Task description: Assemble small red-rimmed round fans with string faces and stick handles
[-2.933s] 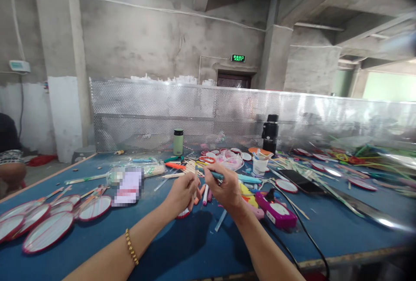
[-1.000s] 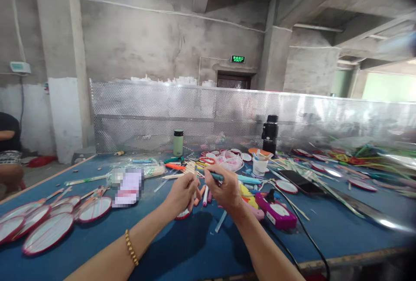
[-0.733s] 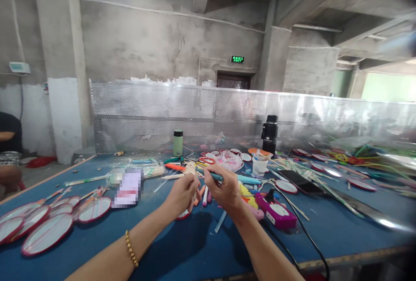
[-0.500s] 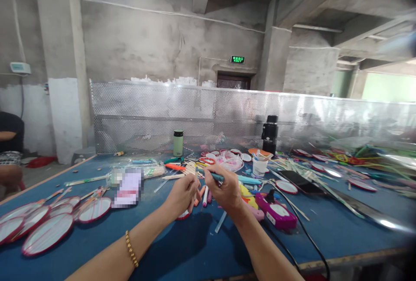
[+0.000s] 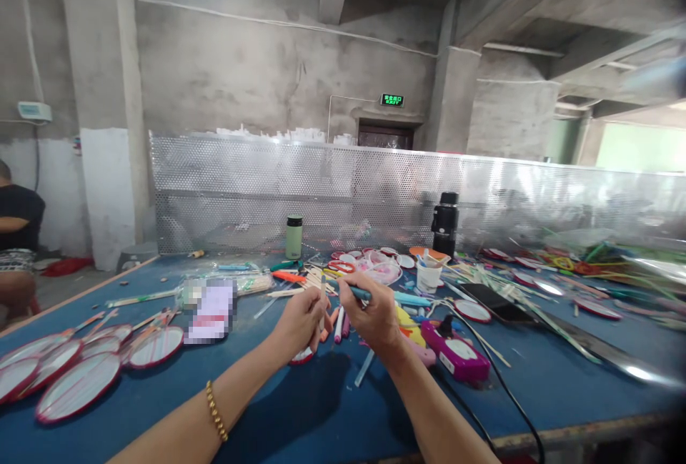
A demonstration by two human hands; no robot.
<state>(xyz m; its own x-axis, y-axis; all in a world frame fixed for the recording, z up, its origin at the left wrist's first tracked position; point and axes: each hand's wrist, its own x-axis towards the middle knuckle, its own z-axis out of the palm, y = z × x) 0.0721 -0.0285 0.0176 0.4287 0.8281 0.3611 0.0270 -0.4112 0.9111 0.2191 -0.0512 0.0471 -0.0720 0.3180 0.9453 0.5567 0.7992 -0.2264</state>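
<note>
My left hand [image 5: 300, 319] is closed around a thin, pale flat stick [image 5: 323, 287], which stands upright out of its fingers. Just below this hand shows a small white disc with a red rim [image 5: 302, 356]; whether it joins the stick I cannot tell. A teal marker pen [image 5: 358, 292] is pinched in my right hand [image 5: 374, 304], its tip pointing left at the upper part of the stick. Between and beyond the hands lie several coloured markers [image 5: 339, 324] and a pile of loose wooden sticks [image 5: 316, 277].
White red-rimmed discs on sticks [image 5: 80, 387] lie at the left, beside a blurred lilac packet [image 5: 211, 310]. To the right are a purple box [image 5: 455, 351], a black cable [image 5: 506, 382], a phone [image 5: 496, 302] and a white cup [image 5: 429, 278]. Behind stand a green bottle [image 5: 294, 237] and a black flask [image 5: 444, 224].
Both hands keep nearly the same place and grip, pen against stick. At the far left, a seated person shows slightly more in view.
</note>
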